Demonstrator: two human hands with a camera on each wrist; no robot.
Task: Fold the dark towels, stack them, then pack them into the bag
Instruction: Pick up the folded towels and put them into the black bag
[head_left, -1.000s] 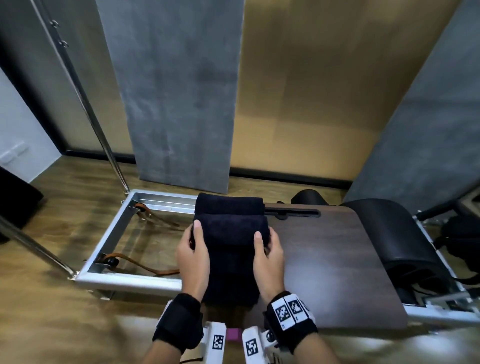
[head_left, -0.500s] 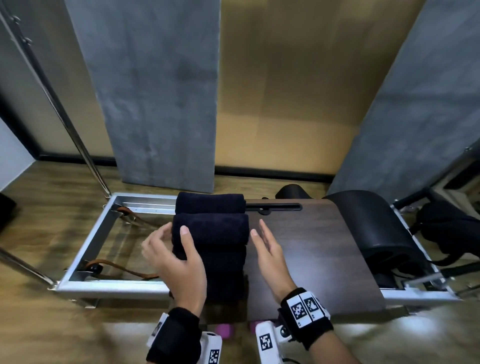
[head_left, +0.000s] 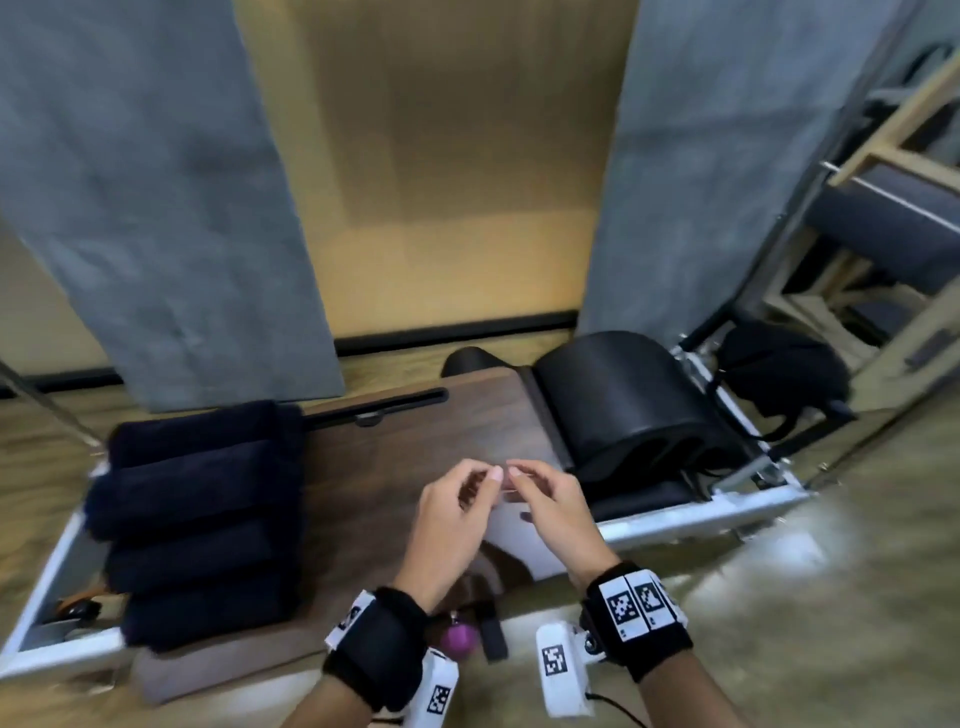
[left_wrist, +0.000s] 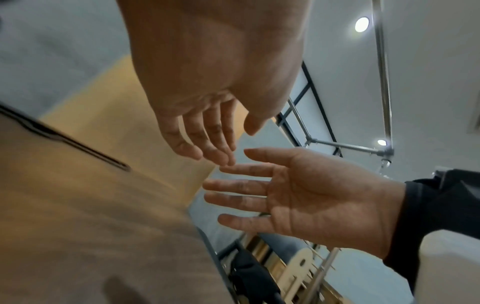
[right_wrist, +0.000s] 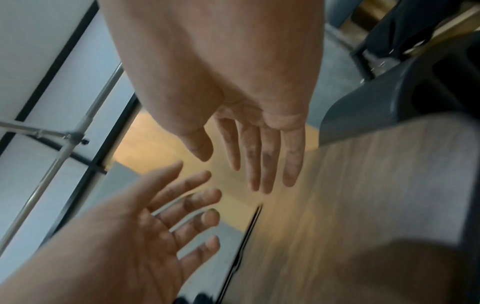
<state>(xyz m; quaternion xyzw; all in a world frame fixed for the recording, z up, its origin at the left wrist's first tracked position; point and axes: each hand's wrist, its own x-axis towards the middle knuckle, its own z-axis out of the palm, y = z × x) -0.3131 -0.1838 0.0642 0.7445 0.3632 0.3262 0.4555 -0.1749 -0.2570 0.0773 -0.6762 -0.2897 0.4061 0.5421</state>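
Hovering empty over the table's (head_left: 405, 467) near edge, the left hand (head_left: 447, 525) and right hand (head_left: 550, 514) face each other, fingers loose, each grip slack; the folded dark towels (head_left: 197, 519) lie stacked at the table's left edge, well apart from both.

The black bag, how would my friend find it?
Start at the dark wooden board, then go right past the big black curved pad. The black bag slumps on the floor just beyond the metal frame: soft and lumpy with a strap, unlike the smooth pad.

Black bag (head_left: 784, 371) blurred; towels' (head_left: 200, 519) folds indistinct.
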